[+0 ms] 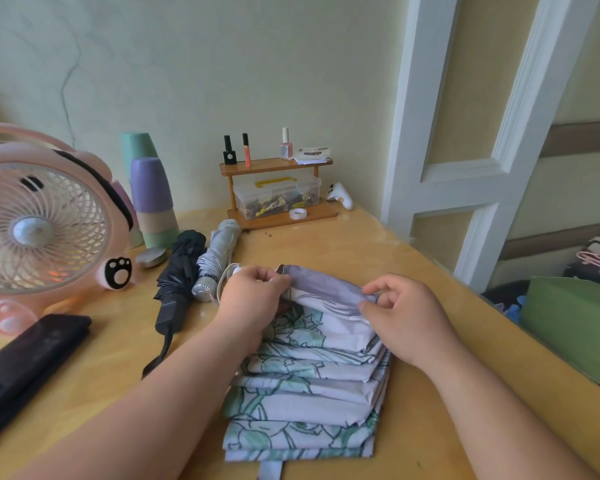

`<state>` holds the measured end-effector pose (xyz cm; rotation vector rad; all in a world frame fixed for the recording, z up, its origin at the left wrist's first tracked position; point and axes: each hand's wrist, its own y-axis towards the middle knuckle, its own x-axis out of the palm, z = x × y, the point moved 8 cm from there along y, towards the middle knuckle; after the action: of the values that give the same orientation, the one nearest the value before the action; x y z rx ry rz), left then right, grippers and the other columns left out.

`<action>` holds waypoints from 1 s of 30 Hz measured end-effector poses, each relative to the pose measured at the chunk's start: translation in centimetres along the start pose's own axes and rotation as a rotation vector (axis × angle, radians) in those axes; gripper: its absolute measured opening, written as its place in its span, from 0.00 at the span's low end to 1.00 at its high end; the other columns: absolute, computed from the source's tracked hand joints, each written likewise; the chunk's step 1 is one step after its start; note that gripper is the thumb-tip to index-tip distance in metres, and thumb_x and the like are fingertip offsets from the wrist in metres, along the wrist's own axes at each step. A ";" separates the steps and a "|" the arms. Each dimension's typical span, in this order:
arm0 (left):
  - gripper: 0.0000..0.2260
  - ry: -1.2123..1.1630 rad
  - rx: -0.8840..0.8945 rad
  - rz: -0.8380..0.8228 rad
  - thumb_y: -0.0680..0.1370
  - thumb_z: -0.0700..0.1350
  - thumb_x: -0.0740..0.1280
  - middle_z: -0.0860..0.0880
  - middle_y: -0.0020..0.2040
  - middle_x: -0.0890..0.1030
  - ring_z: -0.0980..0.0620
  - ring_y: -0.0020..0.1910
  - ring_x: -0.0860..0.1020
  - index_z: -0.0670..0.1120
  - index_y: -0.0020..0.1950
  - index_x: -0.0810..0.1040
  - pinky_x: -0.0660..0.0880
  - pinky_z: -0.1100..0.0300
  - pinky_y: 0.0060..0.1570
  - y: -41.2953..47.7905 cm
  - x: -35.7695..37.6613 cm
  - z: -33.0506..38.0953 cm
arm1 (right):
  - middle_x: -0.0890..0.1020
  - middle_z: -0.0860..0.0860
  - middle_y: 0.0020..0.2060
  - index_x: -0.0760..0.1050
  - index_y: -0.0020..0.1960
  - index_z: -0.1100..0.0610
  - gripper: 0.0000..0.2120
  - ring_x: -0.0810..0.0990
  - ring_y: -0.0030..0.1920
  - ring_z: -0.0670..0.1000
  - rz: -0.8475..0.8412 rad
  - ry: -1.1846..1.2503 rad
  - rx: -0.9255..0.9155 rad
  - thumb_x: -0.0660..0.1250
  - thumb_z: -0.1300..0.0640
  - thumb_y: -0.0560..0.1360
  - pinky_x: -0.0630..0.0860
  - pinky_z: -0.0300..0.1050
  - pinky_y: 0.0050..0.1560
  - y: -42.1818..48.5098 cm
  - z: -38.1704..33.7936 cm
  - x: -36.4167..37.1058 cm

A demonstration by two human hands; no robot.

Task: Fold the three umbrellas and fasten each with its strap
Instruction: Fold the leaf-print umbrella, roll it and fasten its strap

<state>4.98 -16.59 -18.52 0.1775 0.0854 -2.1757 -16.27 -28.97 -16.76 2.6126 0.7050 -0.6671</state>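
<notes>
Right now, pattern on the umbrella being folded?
The umbrella is pale with green floral print; head view.

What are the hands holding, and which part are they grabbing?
Both hold the flowered umbrella. The left hand pinches the top fold of its cloth at the left end; the right hand pinches the same fold at the right end.

White umbrella (312, 386) with green floral print, black umbrella (181, 271), silver umbrella (219, 251), pink fan (39, 223)
</notes>
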 end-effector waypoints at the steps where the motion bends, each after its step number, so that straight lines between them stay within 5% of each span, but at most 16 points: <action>1: 0.11 -0.033 -0.021 -0.006 0.72 0.48 0.76 0.53 0.26 0.76 0.48 0.33 0.75 0.47 0.36 0.76 0.79 0.48 0.43 0.0 -0.2 -0.2 | 0.80 0.44 0.27 0.79 0.47 0.48 0.06 0.76 0.28 0.44 0.015 -0.004 0.027 0.71 0.59 0.75 0.72 0.38 0.32 -0.1 0.1 -0.1; 3: 0.11 -0.091 -0.063 -0.030 0.70 0.50 0.76 0.49 0.31 0.81 0.45 0.37 0.83 0.47 0.37 0.77 0.80 0.38 0.52 -0.2 -0.3 -0.7 | 0.84 0.47 0.33 0.79 0.55 0.49 0.10 0.82 0.33 0.49 0.048 0.026 0.093 0.70 0.60 0.76 0.78 0.43 0.38 -0.3 -0.1 -0.4; 5: 0.10 -0.147 -0.119 -0.030 0.74 0.48 0.75 0.44 0.39 0.84 0.44 0.42 0.87 0.45 0.41 0.77 0.79 0.36 0.54 -0.3 -0.4 -1.4 | 0.84 0.48 0.39 0.75 0.65 0.49 0.19 0.84 0.30 0.52 0.033 0.199 0.187 0.69 0.63 0.76 0.78 0.45 0.33 -0.6 -0.4 -0.4; 10: 0.04 -0.207 -0.204 -0.030 0.74 0.42 0.70 0.42 0.45 0.85 0.42 0.43 0.86 0.43 0.45 0.79 0.76 0.49 0.41 -0.6 -0.8 -1.9 | 0.78 0.60 0.58 0.62 0.78 0.49 0.33 0.82 0.27 0.51 -0.095 0.821 0.510 0.65 0.70 0.78 0.55 0.35 0.17 -1.8 -0.4 1.1; 14: 0.09 0.131 -0.059 0.041 0.75 0.46 0.70 0.46 0.34 0.76 0.46 0.28 0.75 0.46 0.38 0.73 0.76 0.52 0.31 -1.0 -1.8 -0.9 | 0.82 0.58 0.51 0.68 0.75 0.50 0.30 0.77 0.23 0.49 -0.015 0.626 0.437 0.70 0.67 0.77 0.57 0.37 0.17 -2.5 0.5 1.2; 19: 0.16 0.283 0.077 0.063 0.77 0.51 0.72 0.49 0.31 0.78 0.44 0.33 0.78 0.47 0.36 0.69 0.73 0.54 0.39 -0.9 -2.0 -0.1 | 0.81 0.55 0.33 0.74 0.66 0.51 0.24 0.74 0.22 0.47 0.098 0.651 0.387 0.73 0.68 0.74 0.61 0.38 0.20 -3.2 1.1 0.8; 26: 0.09 0.558 0.431 0.058 0.77 0.44 0.71 0.47 0.50 0.77 0.49 0.46 0.73 0.46 0.39 0.74 0.66 0.58 0.45 -1.5 -1.3 2.3 | 0.80 0.52 0.30 0.79 0.62 0.55 0.17 0.73 0.21 0.46 0.077 0.433 0.224 0.71 0.69 0.76 0.68 0.37 0.24 -4.0 0.5 0.2; 28: 0.03 0.707 0.626 0.041 0.77 0.41 0.69 0.47 0.58 0.75 0.45 0.54 0.73 0.45 0.50 0.78 0.70 0.52 0.55 -2.3 -0.9 3.8 | 0.80 0.53 0.34 0.80 0.60 0.59 0.14 0.73 0.21 0.46 0.083 0.350 0.203 0.70 0.69 0.76 0.71 0.39 0.27 -3.8 0.7 0.3; 30: 0.14 0.880 0.769 -0.028 0.76 0.43 0.69 0.50 0.68 0.73 0.43 0.65 0.70 0.49 0.62 0.78 0.67 0.47 0.63 -2.9 0.0 5.0 | 0.81 0.53 0.36 0.82 0.58 0.60 0.12 0.74 0.21 0.45 0.082 0.288 0.198 0.69 0.68 0.77 0.72 0.38 0.28 -3.8 0.9 0.4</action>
<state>2.14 -15.59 -13.59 1.5529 -0.2601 -1.8976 -18.30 -26.13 -18.51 2.9393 0.6360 -0.3542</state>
